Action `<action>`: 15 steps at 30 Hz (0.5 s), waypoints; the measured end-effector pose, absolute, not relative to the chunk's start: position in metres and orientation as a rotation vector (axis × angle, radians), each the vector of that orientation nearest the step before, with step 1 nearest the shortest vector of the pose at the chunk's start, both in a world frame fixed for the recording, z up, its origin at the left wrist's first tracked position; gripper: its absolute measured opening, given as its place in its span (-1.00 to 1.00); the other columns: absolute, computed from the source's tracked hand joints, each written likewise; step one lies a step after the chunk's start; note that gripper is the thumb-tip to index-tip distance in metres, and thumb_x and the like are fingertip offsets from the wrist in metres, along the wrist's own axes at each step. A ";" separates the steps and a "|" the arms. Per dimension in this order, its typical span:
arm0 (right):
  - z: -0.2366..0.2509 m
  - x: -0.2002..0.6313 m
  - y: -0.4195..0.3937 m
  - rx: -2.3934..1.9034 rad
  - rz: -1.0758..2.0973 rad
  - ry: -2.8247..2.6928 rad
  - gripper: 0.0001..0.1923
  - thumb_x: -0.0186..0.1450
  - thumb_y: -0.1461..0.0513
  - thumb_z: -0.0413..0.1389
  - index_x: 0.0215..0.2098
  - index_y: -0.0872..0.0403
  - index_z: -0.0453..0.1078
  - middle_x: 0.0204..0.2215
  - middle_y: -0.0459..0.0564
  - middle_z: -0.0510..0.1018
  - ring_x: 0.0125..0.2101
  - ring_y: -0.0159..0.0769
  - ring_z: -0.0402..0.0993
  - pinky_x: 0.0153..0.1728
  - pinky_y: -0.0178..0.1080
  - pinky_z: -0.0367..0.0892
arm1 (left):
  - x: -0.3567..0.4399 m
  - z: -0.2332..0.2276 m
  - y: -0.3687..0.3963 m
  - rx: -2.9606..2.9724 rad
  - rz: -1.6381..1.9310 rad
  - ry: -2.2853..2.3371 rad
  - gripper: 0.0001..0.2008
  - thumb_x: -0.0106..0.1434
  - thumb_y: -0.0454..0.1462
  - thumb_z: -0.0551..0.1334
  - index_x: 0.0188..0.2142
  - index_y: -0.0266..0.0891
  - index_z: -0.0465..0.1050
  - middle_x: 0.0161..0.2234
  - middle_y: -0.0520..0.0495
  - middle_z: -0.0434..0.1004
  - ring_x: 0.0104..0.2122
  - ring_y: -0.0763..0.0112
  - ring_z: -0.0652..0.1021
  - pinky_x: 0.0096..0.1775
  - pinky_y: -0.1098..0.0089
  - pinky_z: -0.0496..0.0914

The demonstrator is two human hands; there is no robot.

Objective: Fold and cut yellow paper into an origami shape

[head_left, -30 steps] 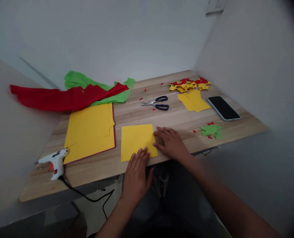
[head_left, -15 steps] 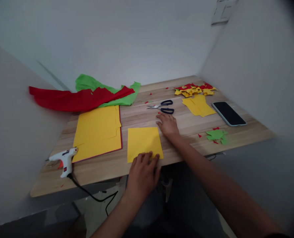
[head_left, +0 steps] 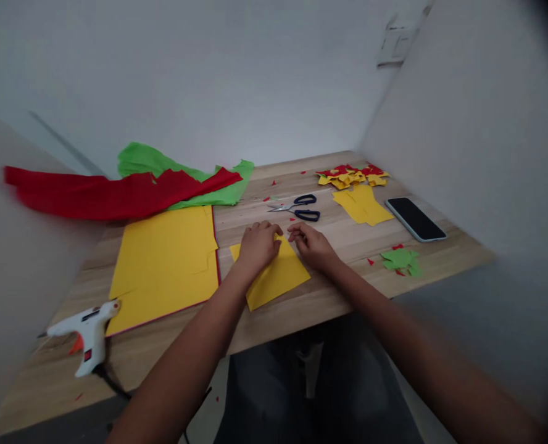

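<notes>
The yellow paper square (head_left: 274,277) lies folded on the table (head_left: 348,296) near its front edge. Its upper corner is pinched by the left hand (head_left: 258,243) and the right hand (head_left: 311,245), fingers curled. The edges are best aligned before the crease is pressed flat. No containers are seen.
</notes>
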State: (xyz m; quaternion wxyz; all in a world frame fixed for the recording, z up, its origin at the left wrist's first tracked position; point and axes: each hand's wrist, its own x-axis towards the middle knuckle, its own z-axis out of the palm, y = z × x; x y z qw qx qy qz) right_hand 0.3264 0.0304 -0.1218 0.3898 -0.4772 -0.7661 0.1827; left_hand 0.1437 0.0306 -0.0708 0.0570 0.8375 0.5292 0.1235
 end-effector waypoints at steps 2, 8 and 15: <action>-0.119 0.322 0.034 -1.234 0.418 -2.025 -0.57 0.19 0.46 -0.05 -0.04 0.03 0.38 -0.23 -0.02 0.59 -0.15 -0.21 0.48 -0.07 -0.18 0.37 | 0.138 -0.080 0.045 2.526 0.426 1.546 -0.78 0.31 -0.28 0.18 -0.09 -0.17 0.55 -0.11 -0.14 0.56 -0.07 0.16 0.50 -0.04 0.22 0.35; -0.112 0.314 0.034 -1.310 0.335 -2.188 -0.46 0.19 0.50 -0.07 0.09 0.03 0.32 -0.06 0.03 0.54 -0.03 -0.17 0.38 0.01 -0.15 0.31 | 0.131 -0.101 0.050 2.465 0.576 1.520 -0.75 0.31 -0.22 0.22 -0.02 -0.15 0.49 -0.06 -0.12 0.55 -0.02 0.14 0.44 0.00 0.17 0.28; -0.111 0.311 0.031 -1.329 0.267 -2.309 -0.50 0.26 0.49 -0.08 0.07 0.02 0.37 -0.08 0.06 0.55 -0.12 -0.10 0.37 -0.07 -0.11 0.30 | 0.133 -0.098 0.041 2.456 0.574 1.646 -0.83 0.34 -0.20 0.18 -0.19 -0.13 0.56 -0.10 -0.10 0.54 -0.04 0.13 0.41 -0.04 0.12 0.23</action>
